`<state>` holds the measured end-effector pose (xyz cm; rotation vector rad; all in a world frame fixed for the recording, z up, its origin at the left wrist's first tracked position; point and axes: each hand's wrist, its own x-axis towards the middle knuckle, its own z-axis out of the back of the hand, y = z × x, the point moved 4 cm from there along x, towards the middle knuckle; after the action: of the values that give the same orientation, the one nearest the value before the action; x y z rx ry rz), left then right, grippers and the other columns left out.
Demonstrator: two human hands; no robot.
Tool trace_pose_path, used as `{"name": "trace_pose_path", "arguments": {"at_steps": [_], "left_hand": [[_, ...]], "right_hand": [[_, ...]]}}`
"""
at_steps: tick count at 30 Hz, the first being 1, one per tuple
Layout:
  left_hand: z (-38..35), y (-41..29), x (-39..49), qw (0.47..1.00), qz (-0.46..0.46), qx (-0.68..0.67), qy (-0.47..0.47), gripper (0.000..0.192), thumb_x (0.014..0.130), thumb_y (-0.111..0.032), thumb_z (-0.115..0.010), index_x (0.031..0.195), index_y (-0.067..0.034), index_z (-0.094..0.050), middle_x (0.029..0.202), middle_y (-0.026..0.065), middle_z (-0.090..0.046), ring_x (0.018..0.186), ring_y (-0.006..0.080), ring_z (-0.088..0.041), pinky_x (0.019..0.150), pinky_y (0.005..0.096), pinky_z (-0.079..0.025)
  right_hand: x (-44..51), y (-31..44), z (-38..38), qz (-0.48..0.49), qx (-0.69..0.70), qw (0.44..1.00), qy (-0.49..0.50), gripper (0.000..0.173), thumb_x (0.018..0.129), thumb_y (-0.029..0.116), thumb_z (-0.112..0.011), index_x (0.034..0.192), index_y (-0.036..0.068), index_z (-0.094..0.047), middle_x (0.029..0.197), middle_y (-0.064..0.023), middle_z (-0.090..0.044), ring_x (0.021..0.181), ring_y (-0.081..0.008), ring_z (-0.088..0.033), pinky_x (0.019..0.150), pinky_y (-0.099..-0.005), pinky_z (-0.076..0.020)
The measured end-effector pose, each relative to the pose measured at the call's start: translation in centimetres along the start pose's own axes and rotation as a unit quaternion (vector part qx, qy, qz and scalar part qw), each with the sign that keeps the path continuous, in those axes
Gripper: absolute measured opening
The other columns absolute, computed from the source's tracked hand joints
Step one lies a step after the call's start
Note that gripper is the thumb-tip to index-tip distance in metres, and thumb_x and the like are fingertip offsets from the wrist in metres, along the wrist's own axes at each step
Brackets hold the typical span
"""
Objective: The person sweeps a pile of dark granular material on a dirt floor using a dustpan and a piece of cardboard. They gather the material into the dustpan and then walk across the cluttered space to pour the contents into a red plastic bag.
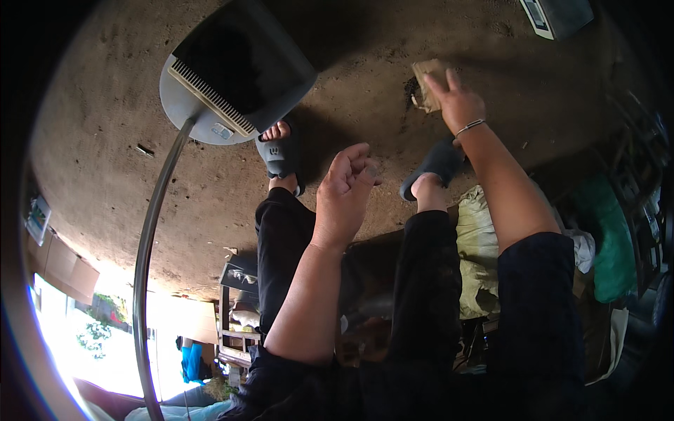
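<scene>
My right hand [459, 102], with a thin band at its wrist, reaches low over the earthen floor [363, 79]. Its fingers are on a flat, creased piece of brown cardboard or paper [429, 84]; the thumb is partly hidden. A small patch of dark debris [410, 90] lies at the left edge of that piece. My left hand [352, 176] is raised between my knees, fingers curled loosely, touching nothing that I can see. A long-handled dustpan [237, 68] with a comb-toothed edge stands to the left, its curved metal handle [150, 226] running down the view.
My feet wear dark slippers [276, 152]. A pale woven sack [476, 252] and a green bag [605, 237] are at the right. A grey box-like object [561, 16] sits at the top right. Cardboard [66, 263] and a small frame [229, 316] are at the lower left.
</scene>
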<state>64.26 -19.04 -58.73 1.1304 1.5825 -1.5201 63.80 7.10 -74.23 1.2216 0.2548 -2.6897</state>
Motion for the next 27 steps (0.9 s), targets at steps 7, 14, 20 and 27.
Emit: {"name": "trace_pose_path", "arguments": {"at_steps": [7, 14, 20, 27], "left_hand": [[0.2, 0.6, -0.1, 1.0, 0.011, -0.009, -0.001, 0.032, 0.093, -0.008, -0.053, 0.123, 0.001, -0.049, 0.101, 0.0094, -0.062, 0.089, 0.0145, -0.062, 0.08, 0.0262, -0.05], [-0.1, 0.0, 0.0, 1.0, -0.004, -0.023, 0.012, 0.032, 0.093, -0.006, -0.051, 0.124, 0.001, -0.048, 0.102, 0.0096, -0.061, 0.088, 0.0149, -0.062, 0.081, 0.0266, -0.05], [0.5, 0.3, -0.2, 1.0, -0.009, -0.024, 0.006, 0.034, 0.095, -0.011, -0.051, 0.126, 0.001, -0.047, 0.104, 0.0093, -0.06, 0.087, 0.0148, -0.062, 0.081, 0.0271, -0.049], [0.0, 0.6, 0.1, 1.0, 0.017, -0.016, 0.012, 0.034, 0.094, -0.008, -0.051, 0.126, 0.002, -0.047, 0.105, 0.0099, -0.061, 0.089, 0.0154, -0.061, 0.083, 0.0277, -0.05]], "right_hand": [[1.2, -2.6, 0.0, -0.297, 0.164, 0.93, 0.139, 0.075, 0.09, -0.001, -0.04, 0.146, 0.042, -0.016, 0.151, -0.0087, -0.021, 0.112, -0.0313, -0.057, 0.087, -0.0428, -0.0535], [-1.6, 3.3, -3.3, -0.204, 0.171, 0.951, 0.156, 0.072, 0.089, 0.004, -0.043, 0.145, 0.043, -0.019, 0.149, -0.011, -0.025, 0.109, -0.0325, -0.059, 0.084, -0.0427, -0.0529], [-3.6, -3.7, -2.1, -0.386, 0.301, 0.864, 0.118, 0.06, 0.091, 0.01, -0.045, 0.145, 0.029, -0.026, 0.136, -0.0131, -0.045, 0.11, -0.0336, -0.057, 0.091, -0.0436, -0.0494], [-1.9, 0.1, -2.3, -0.361, 0.277, 0.869, 0.193, 0.051, 0.094, 0.014, -0.041, 0.144, 0.021, -0.031, 0.127, -0.0184, -0.053, 0.115, -0.0344, -0.054, 0.096, -0.044, -0.0478]]}}
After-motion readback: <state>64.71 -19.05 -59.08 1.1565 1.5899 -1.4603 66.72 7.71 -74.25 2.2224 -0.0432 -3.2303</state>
